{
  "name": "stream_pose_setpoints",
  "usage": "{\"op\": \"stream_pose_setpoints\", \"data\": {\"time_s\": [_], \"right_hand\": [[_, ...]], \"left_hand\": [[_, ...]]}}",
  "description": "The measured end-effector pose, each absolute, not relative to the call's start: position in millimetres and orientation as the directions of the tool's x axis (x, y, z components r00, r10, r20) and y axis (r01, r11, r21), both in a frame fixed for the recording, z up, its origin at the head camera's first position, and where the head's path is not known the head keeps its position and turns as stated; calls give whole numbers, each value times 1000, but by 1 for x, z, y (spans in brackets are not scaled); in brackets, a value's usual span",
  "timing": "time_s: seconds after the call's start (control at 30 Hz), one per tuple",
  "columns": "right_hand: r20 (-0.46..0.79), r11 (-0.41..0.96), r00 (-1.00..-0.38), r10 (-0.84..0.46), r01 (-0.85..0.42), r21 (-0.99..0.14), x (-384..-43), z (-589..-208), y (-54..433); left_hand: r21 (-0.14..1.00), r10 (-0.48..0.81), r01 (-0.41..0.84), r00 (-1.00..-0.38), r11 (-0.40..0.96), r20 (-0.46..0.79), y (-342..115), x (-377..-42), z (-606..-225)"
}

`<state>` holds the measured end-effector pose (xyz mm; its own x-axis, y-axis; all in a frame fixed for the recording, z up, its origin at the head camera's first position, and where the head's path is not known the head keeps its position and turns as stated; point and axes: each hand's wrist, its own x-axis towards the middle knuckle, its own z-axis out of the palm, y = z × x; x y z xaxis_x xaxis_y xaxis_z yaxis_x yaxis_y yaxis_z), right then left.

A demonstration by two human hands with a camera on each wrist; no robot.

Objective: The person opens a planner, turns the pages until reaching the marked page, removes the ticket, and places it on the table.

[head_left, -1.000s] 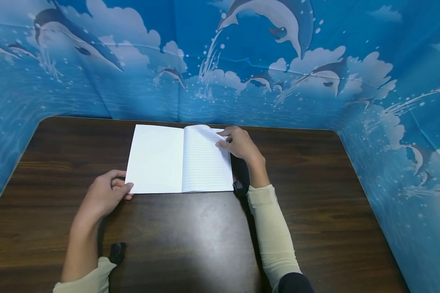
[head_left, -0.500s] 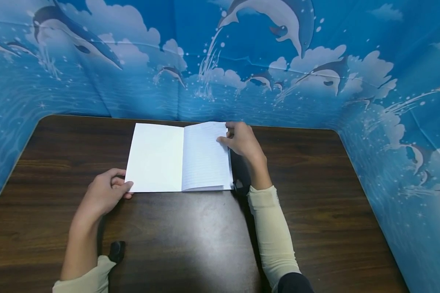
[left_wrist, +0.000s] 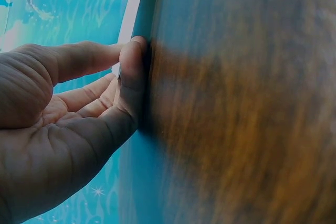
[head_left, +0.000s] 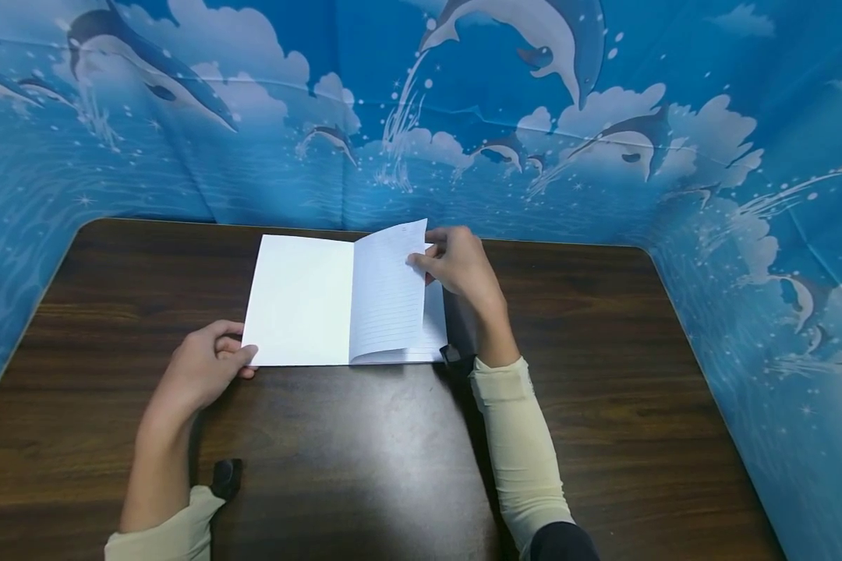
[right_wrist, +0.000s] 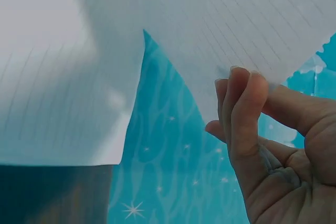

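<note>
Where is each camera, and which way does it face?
Head: on the person's head, facing forward and down at an open white paper notebook on a brown wooden table; left hand, right hand and cream fabric sleeves show.
Left wrist: worn there, facing the left hand, its fingers gripping the notebook's edge.
Right wrist: worn there, facing the right hand, its fingers holding a white lined paper page.
Shared: head and right wrist show the right hand and that page.

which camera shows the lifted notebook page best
The head view: nearly the whole page shows there. The right wrist view has only part of it, close up, held in the right hand; the left wrist view doesn't show it.
</note>
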<state>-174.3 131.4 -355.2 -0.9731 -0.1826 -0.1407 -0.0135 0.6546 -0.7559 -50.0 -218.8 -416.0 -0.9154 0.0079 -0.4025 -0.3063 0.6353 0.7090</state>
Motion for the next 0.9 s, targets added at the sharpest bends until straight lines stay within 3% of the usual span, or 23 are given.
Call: {"op": "stream_pose_setpoints", "data": {"time_s": [0.9], "right_hand": [[-93,592,-972,-217,-55,-804,-168,-341,96]], "left_hand": [[726,29,-279,-924,629,-380,-220,-49,-416]]}}
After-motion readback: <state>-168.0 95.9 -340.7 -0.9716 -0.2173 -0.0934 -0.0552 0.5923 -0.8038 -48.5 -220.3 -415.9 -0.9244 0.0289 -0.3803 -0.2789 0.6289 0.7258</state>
